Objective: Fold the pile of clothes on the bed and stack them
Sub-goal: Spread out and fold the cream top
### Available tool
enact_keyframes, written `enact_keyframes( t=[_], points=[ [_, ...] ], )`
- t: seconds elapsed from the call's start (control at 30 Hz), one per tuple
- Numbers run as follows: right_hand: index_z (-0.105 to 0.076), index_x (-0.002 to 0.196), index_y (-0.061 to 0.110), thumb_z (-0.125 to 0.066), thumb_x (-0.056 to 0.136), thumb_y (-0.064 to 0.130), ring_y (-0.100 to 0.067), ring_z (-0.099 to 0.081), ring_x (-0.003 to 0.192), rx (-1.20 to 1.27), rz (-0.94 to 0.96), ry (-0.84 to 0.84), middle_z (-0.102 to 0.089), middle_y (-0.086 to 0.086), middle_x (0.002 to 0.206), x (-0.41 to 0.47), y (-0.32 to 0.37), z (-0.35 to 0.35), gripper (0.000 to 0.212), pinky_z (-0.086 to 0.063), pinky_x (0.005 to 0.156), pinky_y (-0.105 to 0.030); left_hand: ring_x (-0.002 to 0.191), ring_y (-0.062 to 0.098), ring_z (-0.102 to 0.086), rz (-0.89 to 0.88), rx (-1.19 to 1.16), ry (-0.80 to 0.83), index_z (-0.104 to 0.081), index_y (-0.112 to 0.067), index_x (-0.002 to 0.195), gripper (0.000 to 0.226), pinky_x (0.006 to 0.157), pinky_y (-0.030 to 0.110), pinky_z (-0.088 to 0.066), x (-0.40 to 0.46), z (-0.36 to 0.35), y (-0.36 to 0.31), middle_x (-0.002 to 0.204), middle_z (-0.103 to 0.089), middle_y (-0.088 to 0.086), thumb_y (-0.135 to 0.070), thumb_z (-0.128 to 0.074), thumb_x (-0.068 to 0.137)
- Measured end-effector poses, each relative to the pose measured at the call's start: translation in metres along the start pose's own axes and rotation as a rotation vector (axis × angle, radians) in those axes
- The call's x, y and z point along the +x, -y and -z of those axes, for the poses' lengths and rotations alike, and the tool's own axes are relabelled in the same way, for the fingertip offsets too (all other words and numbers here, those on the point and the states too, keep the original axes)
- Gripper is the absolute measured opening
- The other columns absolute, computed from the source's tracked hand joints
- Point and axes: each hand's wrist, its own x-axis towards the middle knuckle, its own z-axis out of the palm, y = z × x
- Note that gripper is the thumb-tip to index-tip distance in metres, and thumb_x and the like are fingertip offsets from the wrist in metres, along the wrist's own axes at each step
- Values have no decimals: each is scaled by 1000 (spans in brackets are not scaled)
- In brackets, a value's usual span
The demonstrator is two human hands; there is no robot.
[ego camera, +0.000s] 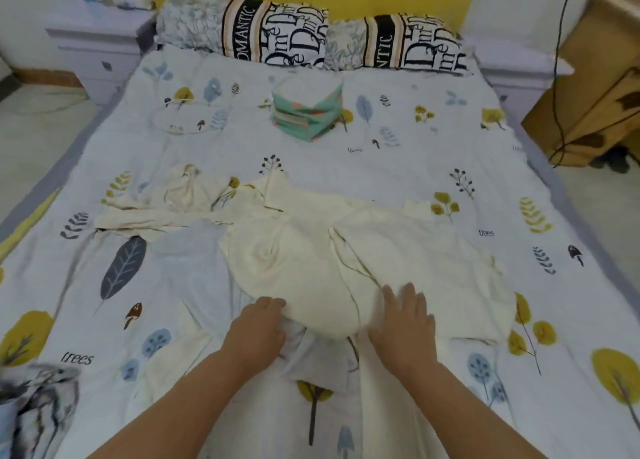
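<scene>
A cream garment [311,250] lies spread and rumpled across the middle of the bed [433,146], with a sleeve or second cream piece [166,205] trailing to the left. My left hand [256,330] grips the garment's near edge, fingers curled under the cloth. My right hand [405,323] lies flat on the garment's near right part, fingers straight. A folded stack of teal patterned cloth [306,112] stands farther up the bed, near the pillows.
Two pillows [277,32] with black lettering lie at the head of the bed. A white nightstand [93,46] stands at the left. A brown cardboard box [595,87] and a black cable [557,77] are at the right. A grey patterned cloth [38,406] lies at the bed's near left.
</scene>
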Motion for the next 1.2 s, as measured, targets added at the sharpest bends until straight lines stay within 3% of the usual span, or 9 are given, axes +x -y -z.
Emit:
enact_keyframes(
  t=[0.2,0.33,0.43,0.57,0.67,0.8,0.97,1.1,1.2],
  points=[
    [13,147,28,-48,87,57,-41,11,141,41,-168,-116,21,-15,153,79,-30,-4,91,-12,106,-66,127,20,-38,-15,-61,44,-32,-17,140,47,102,26,-33,43,-36,-26,143,-36,4,-22,-44,95],
    [-38,130,18,-48,92,24,-38,-33,120,151,-150,-144,-31,-18,136,95,-34,3,39,-36,89,-45,128,22,-38,13,-204,20,-32,-15,140,48,103,25,-29,45,-47,-40,143,-34,7,-25,-45,96],
    [-50,114,3,-51,88,8,-33,-47,96,233,-2,-325,-47,-19,112,74,-33,10,27,-29,68,-33,123,20,-42,104,-400,-1,-34,-16,138,45,93,19,-29,43,-44,-55,139,-40,9,-29,-44,97],
    [-59,91,-1,-68,59,-14,-33,-56,79,387,218,-465,-56,-17,90,9,-23,25,36,-40,61,-32,122,24,-45,348,-967,24,-31,-19,141,57,96,32,-39,38,-26,-82,139,-42,7,-48,-43,93],
    [-61,80,7,-77,37,-9,-21,-55,78,407,411,-490,-61,-9,83,-45,-13,35,49,-44,62,-21,110,28,-58,482,-1508,195,-40,-21,136,73,76,38,-54,32,0,-101,130,-55,7,-62,-53,77],
    [-60,76,14,-64,53,11,-12,-45,79,421,611,-439,-61,-5,81,-96,1,50,23,-43,64,-18,87,24,-68,314,-1477,117,-57,-7,119,49,65,30,-55,9,20,-117,98,-70,11,-11,-75,73],
    [-65,94,18,-60,76,40,-6,-57,88,667,439,-394,-62,2,100,-130,-1,82,29,-45,68,-12,50,10,-64,298,-1404,-62,-63,0,88,18,44,16,-48,-42,80,-119,64,-63,11,7,-46,87],
    [-34,132,31,-55,91,21,-6,-39,122,811,175,-327,-34,15,126,-136,-3,121,48,-31,88,-9,60,22,-64,161,-1391,40,-62,0,96,21,49,22,-49,-94,138,-125,67,-65,13,6,-45,85],
    [-24,138,43,-59,87,19,3,-26,126,827,281,-388,-26,23,134,-148,12,168,66,-26,101,-18,89,37,-66,115,-1392,51,-63,0,106,30,77,38,-52,-132,176,-135,96,-69,23,1,-57,76]
  ],
)
